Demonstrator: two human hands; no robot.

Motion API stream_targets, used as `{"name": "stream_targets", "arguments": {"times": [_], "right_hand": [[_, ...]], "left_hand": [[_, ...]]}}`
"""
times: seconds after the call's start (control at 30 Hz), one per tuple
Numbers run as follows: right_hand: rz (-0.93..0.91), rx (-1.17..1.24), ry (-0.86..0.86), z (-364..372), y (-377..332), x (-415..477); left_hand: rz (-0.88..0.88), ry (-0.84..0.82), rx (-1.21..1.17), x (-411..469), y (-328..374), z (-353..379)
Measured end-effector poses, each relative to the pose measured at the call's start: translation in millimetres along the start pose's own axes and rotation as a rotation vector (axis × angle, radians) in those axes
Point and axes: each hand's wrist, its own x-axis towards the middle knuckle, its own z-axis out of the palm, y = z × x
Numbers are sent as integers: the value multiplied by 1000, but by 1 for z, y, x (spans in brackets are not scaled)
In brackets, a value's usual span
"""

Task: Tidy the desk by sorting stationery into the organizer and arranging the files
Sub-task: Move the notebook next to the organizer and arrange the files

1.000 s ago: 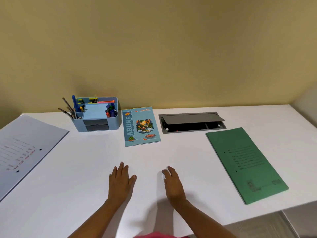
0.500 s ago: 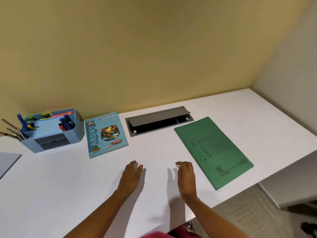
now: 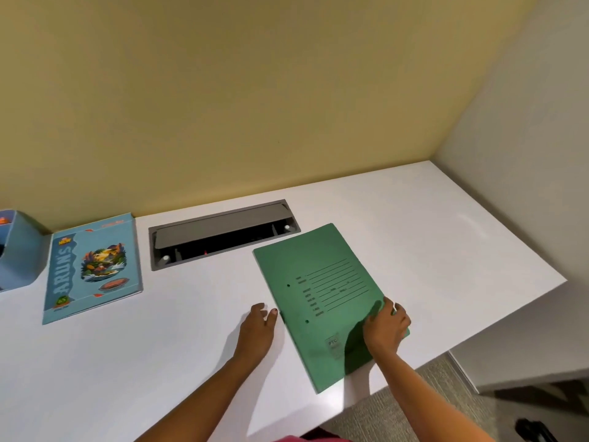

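While the right hand (image 3: 386,328) grips one green file (image 3: 318,291) (near the front edge of the tabletop (image 3: 446,250)), the left hand (image 3: 257,333) lies flat beside it.

A white desk (image 3: 446,250) is set against a yellow wall (image 3: 255,90); a pale side wall (image 3: 526,154) is met at the right. A grey hatch (image 3: 223,225) is recessed in it. Grey carpet (image 3: 376,422) is seen below.

Head view. Right hand (image 3: 387,328) grips the right edge of a green file folder (image 3: 318,298) lying askew on the white desk (image 3: 430,244). Left hand (image 3: 259,327) rests flat, fingertips just beside the folder's left edge. Behind: an open grey cable hatch (image 3: 223,232). At left: a blue "ARUN'S" notebook (image 3: 92,266) beside a blue organizer (image 3: 19,250), cropped by the frame.
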Motion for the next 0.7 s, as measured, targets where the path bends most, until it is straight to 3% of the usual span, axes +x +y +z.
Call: {"name": "stream_targets", "arguments": {"times": [0.23,0.37,0.5,0.7], "right_hand": [[-32,-157,-141,-14,16,41],[76,-173,-230,-12,21,55],[144,-35,-304,-13,30,73],[93,230,-210,-39,35,98]], "left_hand": [[-161,61,-166,4,23,34],[-252,40,-317,10,20,41],[-247,-64,-313,17,22,47],[-126,-75,-351,36,49,63]]}}
